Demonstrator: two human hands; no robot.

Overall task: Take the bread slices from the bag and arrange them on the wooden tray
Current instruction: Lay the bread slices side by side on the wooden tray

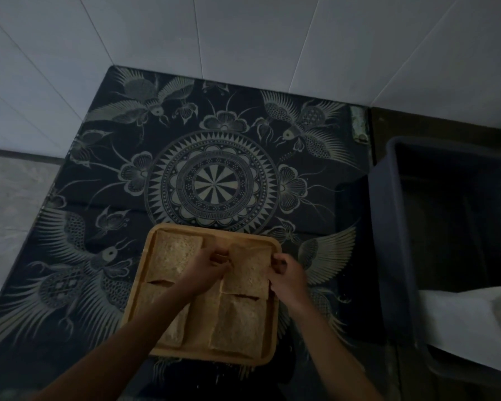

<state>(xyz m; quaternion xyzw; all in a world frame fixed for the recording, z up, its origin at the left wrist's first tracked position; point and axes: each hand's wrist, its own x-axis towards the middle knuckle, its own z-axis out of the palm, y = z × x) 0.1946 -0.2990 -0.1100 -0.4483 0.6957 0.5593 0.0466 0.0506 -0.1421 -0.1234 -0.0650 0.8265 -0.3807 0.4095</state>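
A wooden tray (154,235) lies near the front of a dark patterned cloth. Several bread slices rest on it: one at the far left (174,256), one at the near left (171,331) partly under my forearm, one at the near right (237,325). A far-right slice (249,273) is tilted, its near edge overlapping the near-right slice. My left hand (206,266) pinches its left edge and my right hand (287,273) pinches its right edge. No bread bag is in view.
The cloth (211,157) with birds and a round medallion covers the table against a white tiled wall. A dark plastic bin (394,227) stands to the right with something white (469,322) in it. The scene is dim.
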